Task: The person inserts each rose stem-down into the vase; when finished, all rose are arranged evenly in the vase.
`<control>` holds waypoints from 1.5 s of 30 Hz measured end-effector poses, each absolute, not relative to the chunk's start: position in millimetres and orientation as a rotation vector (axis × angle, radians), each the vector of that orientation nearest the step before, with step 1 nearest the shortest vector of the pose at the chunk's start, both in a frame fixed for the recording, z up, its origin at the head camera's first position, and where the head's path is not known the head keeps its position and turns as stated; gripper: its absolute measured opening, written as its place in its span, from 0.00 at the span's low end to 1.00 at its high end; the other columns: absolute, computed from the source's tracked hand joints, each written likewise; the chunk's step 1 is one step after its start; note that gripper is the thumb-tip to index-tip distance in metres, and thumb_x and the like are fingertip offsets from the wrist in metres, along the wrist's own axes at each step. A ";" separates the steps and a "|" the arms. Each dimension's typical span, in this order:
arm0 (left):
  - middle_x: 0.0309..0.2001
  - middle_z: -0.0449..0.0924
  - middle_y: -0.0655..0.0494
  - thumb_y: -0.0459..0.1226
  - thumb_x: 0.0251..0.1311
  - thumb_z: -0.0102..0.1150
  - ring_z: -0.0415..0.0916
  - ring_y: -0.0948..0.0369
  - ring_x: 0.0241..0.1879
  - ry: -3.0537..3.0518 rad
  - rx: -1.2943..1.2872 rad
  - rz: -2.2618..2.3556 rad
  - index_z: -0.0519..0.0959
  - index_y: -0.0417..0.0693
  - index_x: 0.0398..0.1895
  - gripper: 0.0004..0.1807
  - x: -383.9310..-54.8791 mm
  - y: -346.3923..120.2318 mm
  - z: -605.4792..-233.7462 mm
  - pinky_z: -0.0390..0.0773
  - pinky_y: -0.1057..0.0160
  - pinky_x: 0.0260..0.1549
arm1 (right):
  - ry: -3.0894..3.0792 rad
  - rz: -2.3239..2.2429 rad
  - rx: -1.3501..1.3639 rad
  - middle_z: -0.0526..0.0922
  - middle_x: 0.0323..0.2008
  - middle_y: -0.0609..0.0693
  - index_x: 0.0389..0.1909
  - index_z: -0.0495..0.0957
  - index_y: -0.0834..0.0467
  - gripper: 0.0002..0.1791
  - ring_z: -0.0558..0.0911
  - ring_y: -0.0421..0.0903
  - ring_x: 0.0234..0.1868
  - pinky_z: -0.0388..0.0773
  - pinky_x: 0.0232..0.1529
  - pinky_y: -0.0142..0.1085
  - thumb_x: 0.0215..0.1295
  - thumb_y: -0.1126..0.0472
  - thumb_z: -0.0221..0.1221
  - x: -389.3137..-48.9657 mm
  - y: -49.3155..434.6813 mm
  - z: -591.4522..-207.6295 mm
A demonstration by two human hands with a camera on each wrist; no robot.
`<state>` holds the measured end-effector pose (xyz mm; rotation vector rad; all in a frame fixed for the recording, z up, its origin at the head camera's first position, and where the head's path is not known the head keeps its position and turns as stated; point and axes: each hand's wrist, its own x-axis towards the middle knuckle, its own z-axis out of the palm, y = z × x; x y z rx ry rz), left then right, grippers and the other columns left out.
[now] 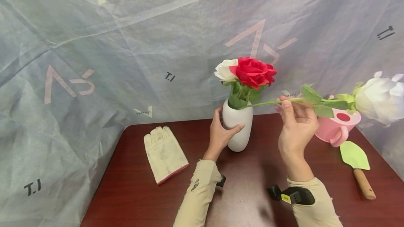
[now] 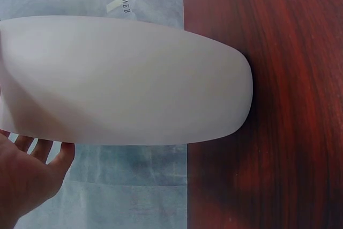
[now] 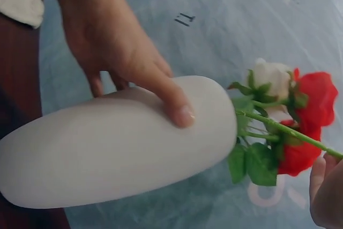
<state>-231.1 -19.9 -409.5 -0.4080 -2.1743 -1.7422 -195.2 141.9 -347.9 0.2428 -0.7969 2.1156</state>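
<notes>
A white vase [image 1: 237, 129] stands upright on the table, held round its side by my left hand [image 1: 222, 134], the thumb across its front. In its mouth are a white rose [image 1: 226, 70] and red blooms [image 1: 254, 72], leaves at the rim. My right hand [image 1: 296, 129] pinches the green stem of another white rose [image 1: 380, 95], held nearly level with its bloom to the right. The stem's far end reaches the vase's mouth. In the right wrist view, this stem [image 3: 292, 131] passes in front of the other flowers. The vase [image 2: 134, 81] fills much of the left wrist view.
A pair of cream work gloves [image 1: 165, 155] lies on the left of the dark red-brown table [image 1: 123, 192]. At the right stand a pink watering can [image 1: 331, 129] and, nearer, a green trowel [image 1: 355, 155] with a wooden handle. Grey printed cloth [image 1: 176, 27] hangs behind.
</notes>
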 end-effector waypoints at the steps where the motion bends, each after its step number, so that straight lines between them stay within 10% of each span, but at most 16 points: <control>1: 0.57 0.69 0.54 0.38 0.44 0.73 0.69 0.58 0.51 -2.176 -0.405 -1.742 0.62 0.48 0.64 0.42 -231.0 -19.9 -409.4 0.72 0.60 0.46 | -0.828 2.102 0.243 0.81 0.32 0.68 0.39 0.73 0.80 0.13 0.81 0.56 0.33 0.79 0.37 0.42 0.51 0.81 0.60 -196.0 139.7 -349.0; 27: 0.58 0.68 0.54 0.38 0.43 0.74 0.69 0.59 0.51 -2.162 -0.424 -1.741 0.61 0.49 0.65 0.44 -241.0 -19.6 -422.0 0.73 0.57 0.45 | -1.625 1.744 0.076 0.78 0.24 0.48 0.32 0.75 0.76 0.08 0.75 0.37 0.24 0.71 0.23 0.25 0.57 0.72 0.61 -208.3 113.8 -346.4; 45: 0.59 0.67 0.61 0.46 0.42 0.74 0.69 0.63 0.51 -2.179 -0.433 -1.684 0.59 0.60 0.67 0.47 -255.8 -19.5 -442.0 0.74 0.59 0.45 | -1.884 2.077 -0.133 0.65 0.31 0.47 0.26 0.77 0.55 0.04 0.70 0.40 0.28 0.70 0.23 0.30 0.56 0.62 0.64 -237.1 122.5 -366.1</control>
